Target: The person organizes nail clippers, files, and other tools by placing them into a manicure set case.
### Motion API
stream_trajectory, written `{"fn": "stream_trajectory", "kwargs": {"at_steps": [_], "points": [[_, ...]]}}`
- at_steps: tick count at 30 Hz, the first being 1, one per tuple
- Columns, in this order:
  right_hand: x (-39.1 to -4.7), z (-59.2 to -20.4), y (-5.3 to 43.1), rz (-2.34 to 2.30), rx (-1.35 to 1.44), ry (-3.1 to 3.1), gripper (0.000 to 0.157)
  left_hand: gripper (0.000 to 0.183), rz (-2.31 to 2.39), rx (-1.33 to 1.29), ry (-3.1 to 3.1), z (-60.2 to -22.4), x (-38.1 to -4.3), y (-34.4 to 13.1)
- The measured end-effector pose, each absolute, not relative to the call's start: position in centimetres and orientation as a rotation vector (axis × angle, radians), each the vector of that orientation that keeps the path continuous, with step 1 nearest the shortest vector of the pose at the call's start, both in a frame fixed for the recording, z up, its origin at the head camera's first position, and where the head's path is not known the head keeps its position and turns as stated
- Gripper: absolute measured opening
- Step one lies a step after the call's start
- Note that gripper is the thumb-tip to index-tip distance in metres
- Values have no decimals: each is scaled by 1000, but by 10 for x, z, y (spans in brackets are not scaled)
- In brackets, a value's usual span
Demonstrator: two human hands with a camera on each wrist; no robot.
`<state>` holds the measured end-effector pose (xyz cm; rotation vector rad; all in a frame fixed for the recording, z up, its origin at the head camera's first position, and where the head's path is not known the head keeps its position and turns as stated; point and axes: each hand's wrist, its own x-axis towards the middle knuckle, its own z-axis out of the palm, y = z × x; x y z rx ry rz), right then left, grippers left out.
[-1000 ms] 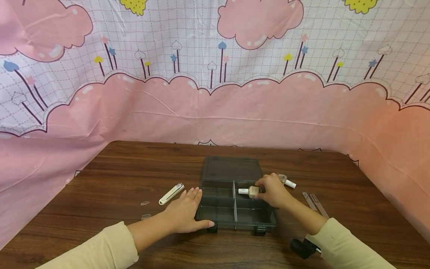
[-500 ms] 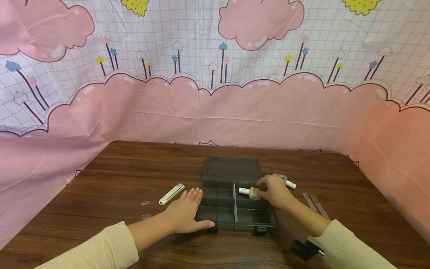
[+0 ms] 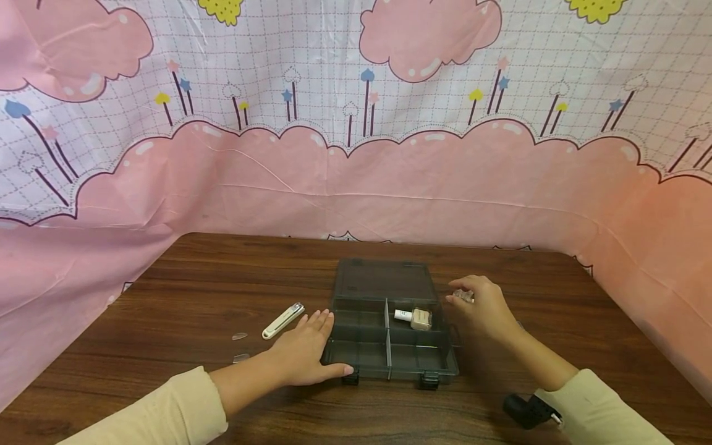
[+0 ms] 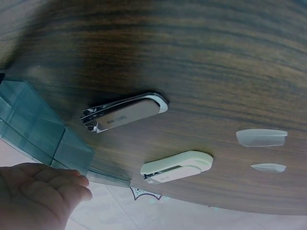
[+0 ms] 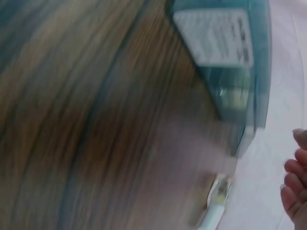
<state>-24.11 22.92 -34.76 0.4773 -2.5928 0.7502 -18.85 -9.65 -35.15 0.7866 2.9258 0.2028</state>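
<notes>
My left hand (image 3: 306, 349) lies with straight fingers against the left side of an open dark clear plastic box (image 3: 361, 371). A nail polish bottle (image 3: 421, 319) with a white cap lies in its back right compartment. My right hand (image 3: 484, 306), fingers bent, is just right of the box over a second nail polish bottle (image 3: 463, 295). In the right wrist view, that bottle (image 5: 216, 206) lies on the table, apart from the fingers (image 5: 290, 201). Left of the box is a cream nail clipper (image 3: 283, 321); the left wrist view also shows a grey nail clipper (image 4: 127, 114).
Two clear nail-tip-shaped pieces (image 4: 261, 137) lie on the wooden table (image 3: 222, 272) at the left. The box's lid (image 3: 384, 278) is folded back flat behind it. Patterned cloth (image 3: 278, 167) hangs around the table. A black device (image 3: 528, 411) is by my right sleeve.
My right hand has let go of the first nail polish bottle in the back right compartment and moved right to the second one. My left hand has stayed put.
</notes>
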Motion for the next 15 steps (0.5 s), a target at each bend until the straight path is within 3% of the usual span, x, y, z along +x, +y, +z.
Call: {"fn": "stream_trajectory", "kwargs": {"at_steps": [15], "points": [[-255,-359,273,787,295,-2556,33,95,207,792,2926,-350,-187,-96]]}}
